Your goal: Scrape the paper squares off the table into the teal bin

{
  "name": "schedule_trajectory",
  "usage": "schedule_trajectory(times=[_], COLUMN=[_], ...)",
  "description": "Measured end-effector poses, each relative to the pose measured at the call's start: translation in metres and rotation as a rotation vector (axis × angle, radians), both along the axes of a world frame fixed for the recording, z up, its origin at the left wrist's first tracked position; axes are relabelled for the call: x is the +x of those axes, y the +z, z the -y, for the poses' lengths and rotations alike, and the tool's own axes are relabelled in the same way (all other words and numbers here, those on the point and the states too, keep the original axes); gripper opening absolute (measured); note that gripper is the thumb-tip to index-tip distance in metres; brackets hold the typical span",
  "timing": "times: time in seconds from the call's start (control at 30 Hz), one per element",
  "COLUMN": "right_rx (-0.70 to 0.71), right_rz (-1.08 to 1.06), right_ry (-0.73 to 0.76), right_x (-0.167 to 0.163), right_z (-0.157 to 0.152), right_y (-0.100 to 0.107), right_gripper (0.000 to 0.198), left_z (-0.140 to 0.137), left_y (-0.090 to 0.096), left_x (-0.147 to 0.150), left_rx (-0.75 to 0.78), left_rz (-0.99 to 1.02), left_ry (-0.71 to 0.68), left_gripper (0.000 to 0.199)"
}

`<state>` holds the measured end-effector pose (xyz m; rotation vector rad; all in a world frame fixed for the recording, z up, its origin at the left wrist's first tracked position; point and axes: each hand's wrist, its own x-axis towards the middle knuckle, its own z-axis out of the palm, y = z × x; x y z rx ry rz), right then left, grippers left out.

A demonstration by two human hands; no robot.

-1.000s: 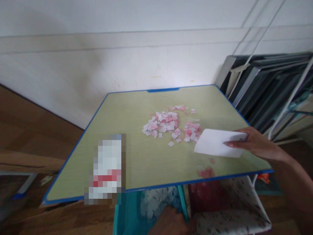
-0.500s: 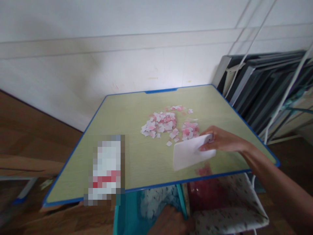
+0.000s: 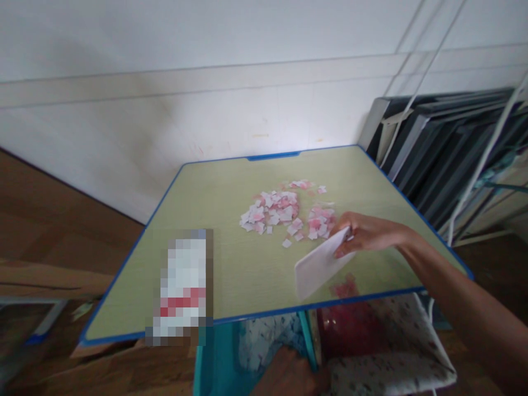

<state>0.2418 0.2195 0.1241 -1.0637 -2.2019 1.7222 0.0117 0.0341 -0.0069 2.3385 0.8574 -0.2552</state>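
My right hand (image 3: 357,236) is closed on the edge of a thin white board (image 3: 322,267) with rounded corners, holding it tilted above the front right part of the table. Just behind that hand lies a small heap of pink and white paper squares (image 3: 320,221). A larger heap of the same paper squares (image 3: 272,209) spreads to its left. At the bottom edge my left hand (image 3: 289,371) is low over a teal tub (image 3: 220,352) with whitish pieces (image 3: 268,333) inside. Its fingers are dark and mostly hidden.
The yellow-green tabletop (image 3: 231,269) has a blue rim and meets the wall. A pixelated white and red item (image 3: 183,280) lies at its left. A cloth-covered stool (image 3: 396,368) stands below the front right edge. Dark panels (image 3: 445,143) lean at the right.
My right hand has turned the white board to a steeper slant, its lower corner now nearer the table's front edge. The paper heaps and my left hand look nearly the same.
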Motion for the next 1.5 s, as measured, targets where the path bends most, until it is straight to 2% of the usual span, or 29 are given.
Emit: schedule_trajectory(times=[0.2,0.57,0.67,0.87,1.03,1.23,1.37,1.5], right_rx=[0.005,0.055,0.098,0.174,0.153,0.085,0.138,0.262], right_rz=[0.029,0.101,0.108,0.150,0.167,0.163,0.151,0.109], right_ry=[0.011,-0.097,-0.166,-0.403,-0.481,-0.441,-0.436,-0.402], right_x=[0.011,0.064,0.078,0.097,0.094,0.081,0.076,0.072], right_z=[0.002,0.022,0.030,0.038,0.045,0.065,0.081,0.101], right_y=[0.003,0.000,0.003,0.001,-0.009,-0.014,-0.010,-0.003], right_gripper=[0.024,0.029,0.027,0.030,0.033,0.033,0.031,0.028], left_z=[0.002,0.002,0.003,0.001,-0.002,-0.001,-0.001,-0.002], left_y=[0.002,-0.005,-0.008,-0.006,0.008,0.019,0.023,0.025], left_x=[-0.001,0.000,0.000,0.001,0.003,0.005,0.004,0.005], left_rx=[-0.004,0.025,0.044,0.071,0.075,0.121,0.106,0.099], left_rz=[-0.007,-0.013,-0.010,0.003,-0.047,-0.090,-0.127,-0.162], left_ry=[0.012,-0.003,-0.012,-0.034,-0.086,-0.094,-0.121,-0.115], left_gripper=[0.018,0.020,0.017,0.013,0.007,0.011,0.017,0.018])
